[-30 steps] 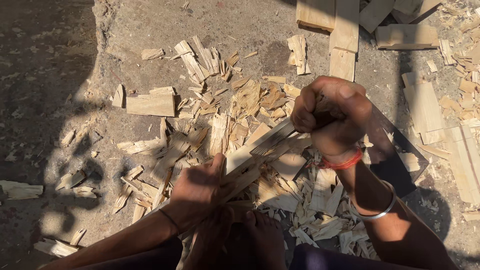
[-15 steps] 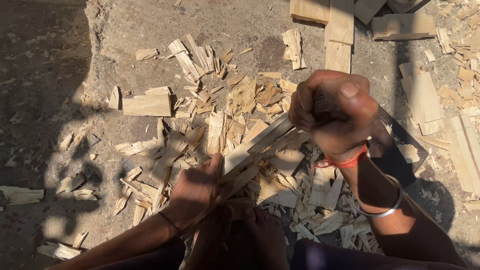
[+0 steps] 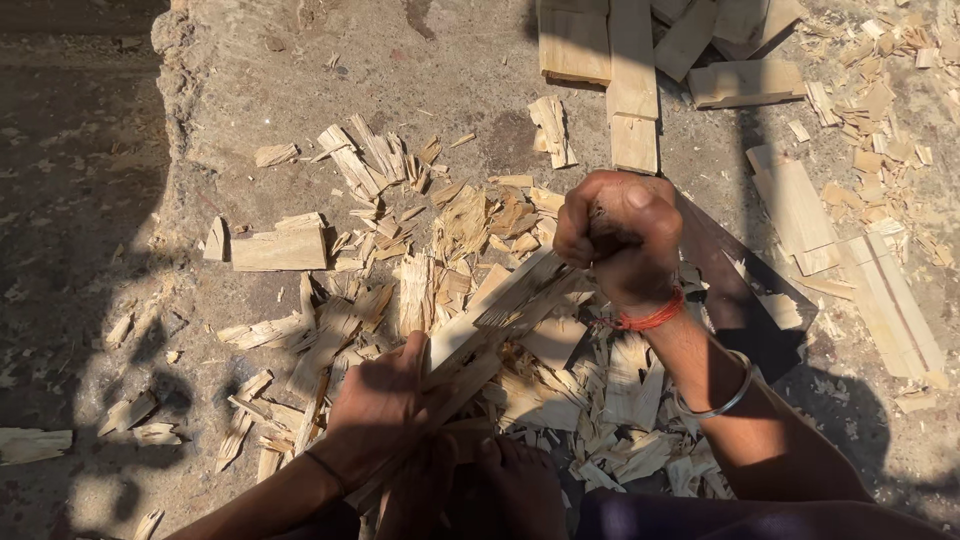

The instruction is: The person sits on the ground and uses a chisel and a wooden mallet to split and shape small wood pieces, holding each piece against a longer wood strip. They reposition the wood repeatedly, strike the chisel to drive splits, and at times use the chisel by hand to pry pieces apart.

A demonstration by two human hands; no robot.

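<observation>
Head view: a person's left hand (image 3: pixel 385 405) pins a long, pale, splintery wooden strip (image 3: pixel 500 320) low over chip-strewn concrete ground (image 3: pixel 420 90), while the right hand (image 3: pixel 620 235) is fisted around a dark-bladed tool (image 3: pixel 745 285) at its upper end; the strip looks light, stiff, brittle, best gripped at the ends.

The long pale split wooden stick (image 3: pixel 500 325) is raw, fibrous and matt; the heap of pale wood shavings and splinters (image 3: pixel 560 400) looks rough and dry; the grey concrete floor (image 3: pixel 440 80) is gritty and dull; the thin silver metal bangle (image 3: pixel 722 405) shines; the red thread wristband (image 3: pixel 650 318) is soft cloth
</observation>
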